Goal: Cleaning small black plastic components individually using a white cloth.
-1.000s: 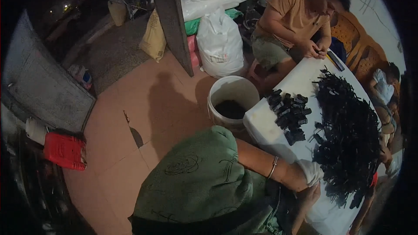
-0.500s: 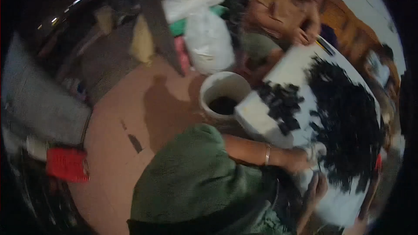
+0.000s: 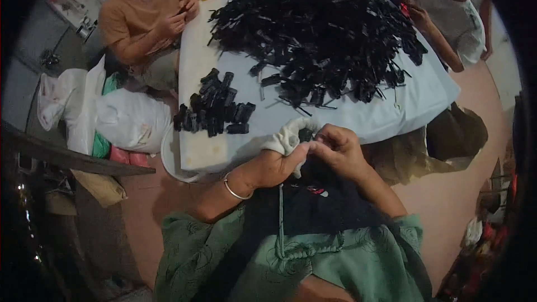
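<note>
At the near edge of the white-covered table (image 3: 358,126), my two hands are close together. My left hand (image 3: 274,165) has a whitish cloth or partial glove (image 3: 288,137) over its fingers, which curl around a small black plastic piece (image 3: 305,134). Pinched fingers of my right hand (image 3: 340,148) meet the left thumb beside that piece; whatever they grip is hidden. Beyond my hands spreads a large heap of black plastic pieces (image 3: 319,28), many with thin stems. A smaller pile of short black pieces (image 3: 215,103) lies to the left.
Across the table's left corner, a person in a tan shirt (image 3: 131,25) handles something small. Another person in white (image 3: 453,19) sits at the far right. A white bucket (image 3: 168,156) and white sacks (image 3: 131,117) stand left. Brown sacking (image 3: 408,156) hangs below the right edge.
The view has swung round, so the table now lies straight ahead instead of to the right. My hands, earlier blurred beside the heap, are now together at the table's near edge.
</note>
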`<state>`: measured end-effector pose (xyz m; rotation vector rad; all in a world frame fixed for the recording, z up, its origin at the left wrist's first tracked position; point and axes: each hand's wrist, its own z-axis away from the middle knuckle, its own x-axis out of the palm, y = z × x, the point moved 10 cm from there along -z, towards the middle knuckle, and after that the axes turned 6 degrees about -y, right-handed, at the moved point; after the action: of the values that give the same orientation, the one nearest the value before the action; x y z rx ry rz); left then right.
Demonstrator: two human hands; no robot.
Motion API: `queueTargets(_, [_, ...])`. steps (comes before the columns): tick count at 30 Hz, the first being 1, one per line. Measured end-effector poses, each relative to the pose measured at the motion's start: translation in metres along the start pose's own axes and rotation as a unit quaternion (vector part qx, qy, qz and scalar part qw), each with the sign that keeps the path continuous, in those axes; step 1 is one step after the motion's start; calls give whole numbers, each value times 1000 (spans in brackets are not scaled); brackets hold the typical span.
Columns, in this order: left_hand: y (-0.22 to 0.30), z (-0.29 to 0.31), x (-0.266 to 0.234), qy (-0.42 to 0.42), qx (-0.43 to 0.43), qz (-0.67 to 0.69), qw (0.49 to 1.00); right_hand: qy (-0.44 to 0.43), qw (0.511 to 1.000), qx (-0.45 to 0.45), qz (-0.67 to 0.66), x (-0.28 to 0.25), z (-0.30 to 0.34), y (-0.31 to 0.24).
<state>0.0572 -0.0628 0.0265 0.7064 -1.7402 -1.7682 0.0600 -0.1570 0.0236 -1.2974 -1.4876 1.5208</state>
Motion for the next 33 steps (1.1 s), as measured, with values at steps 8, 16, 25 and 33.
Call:
queueTargets(8, [-20, -2, -8, 44, -26, 79, 996, -24, 999, -27, 25, 7, -1, -10])
queueTargets(16, [6, 2, -7, 84, 90, -257, 959, -27, 998, -5, 56, 23, -5, 5])
queueTargets(25, [30, 6, -55, 168, 81, -632, 752, 183, 884, -72, 424, -41, -12, -5])
queueTargets(33, [74, 2, -56, 263, 63, -709, 651, 185, 886, -91, 416, -46, -5, 6])
